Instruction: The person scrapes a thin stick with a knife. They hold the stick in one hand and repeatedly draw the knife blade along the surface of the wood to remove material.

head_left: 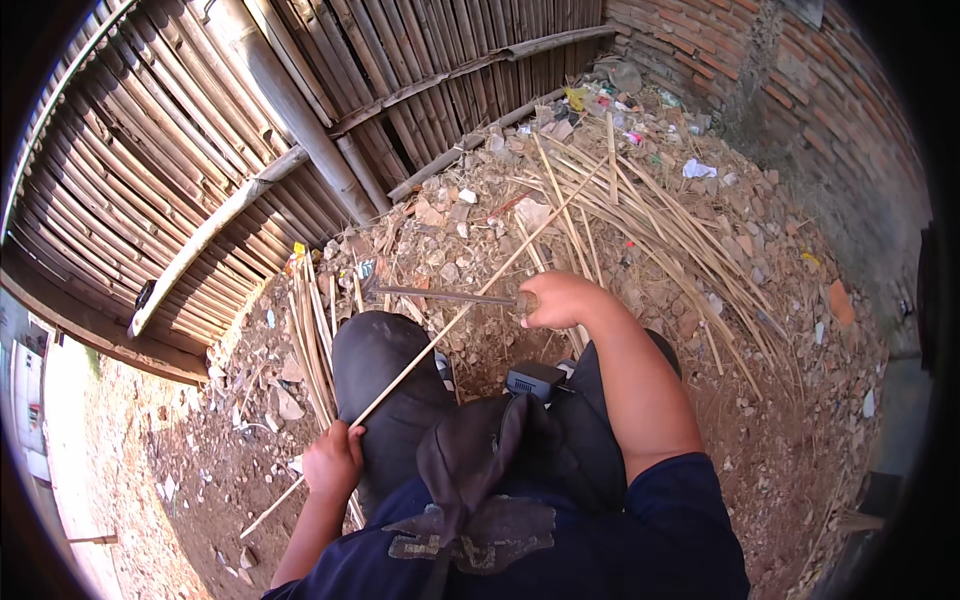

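My left hand is closed round a long, thin bamboo strip beside my left knee. The strip slants from the lower left, across my left thigh, up to the far right over the rubble. In front of my knees, my right hand is closed at the end of a long, narrow, dark blade, probably a knife. Its far end points left, and it crosses the bamboo strip; whether the two touch, I cannot tell. The handle is mostly hidden by my fingers.
A loose pile of bamboo strips lies ahead to the right. More strips lie left of my left knee. A small black box is between my legs. Rubble and litter cover the ground before a bamboo fence and brick wall.
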